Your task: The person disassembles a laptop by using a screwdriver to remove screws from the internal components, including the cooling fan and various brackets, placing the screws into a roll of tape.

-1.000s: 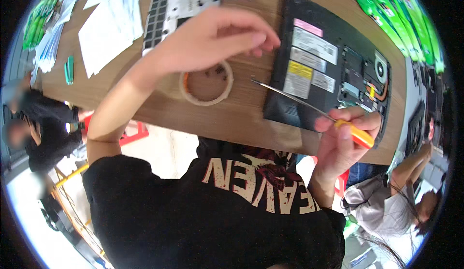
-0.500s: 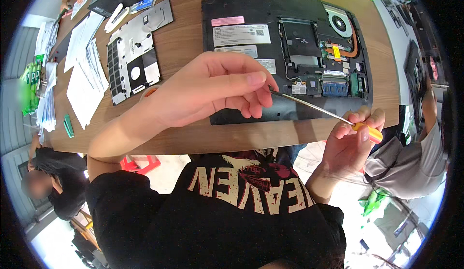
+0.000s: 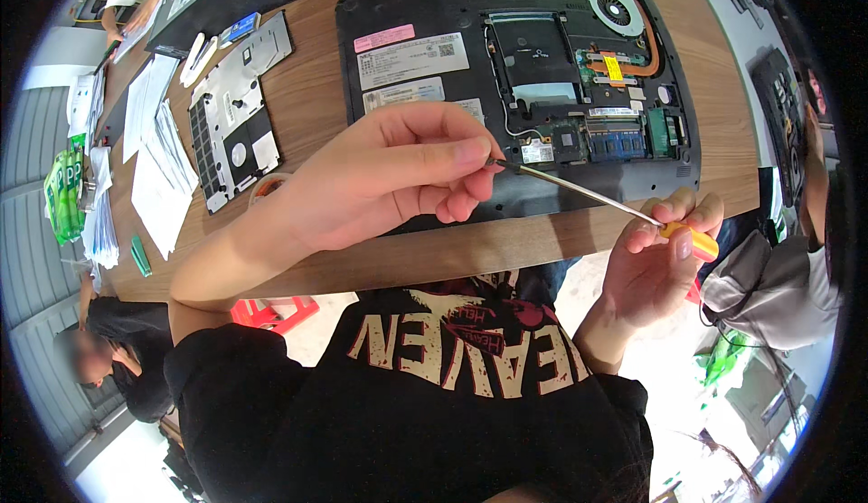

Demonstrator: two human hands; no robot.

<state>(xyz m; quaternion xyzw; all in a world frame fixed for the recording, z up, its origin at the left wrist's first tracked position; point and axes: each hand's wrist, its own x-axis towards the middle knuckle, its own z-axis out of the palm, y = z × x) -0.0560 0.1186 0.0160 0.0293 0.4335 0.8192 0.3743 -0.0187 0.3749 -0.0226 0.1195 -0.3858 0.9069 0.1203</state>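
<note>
Screwdriver [image 3: 592, 197] sits gripped in your right hand [image 3: 658, 263], tip pinched by your left hand [image 3: 389, 169]. Upturned laptop [image 3: 533, 65] lies beyond your fingers.

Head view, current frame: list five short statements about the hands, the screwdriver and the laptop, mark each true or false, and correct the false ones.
1. The right hand holds the screwdriver by its handle. True.
2. The left hand lies flat on the table. False: it is raised, with its fingertips at the screwdriver's tip.
3. The laptop shows its fan uncovered. True.
4. The pink label is on the detached metal panel. False: it is on the laptop.
5. The panel lies left of the laptop. True.
</note>
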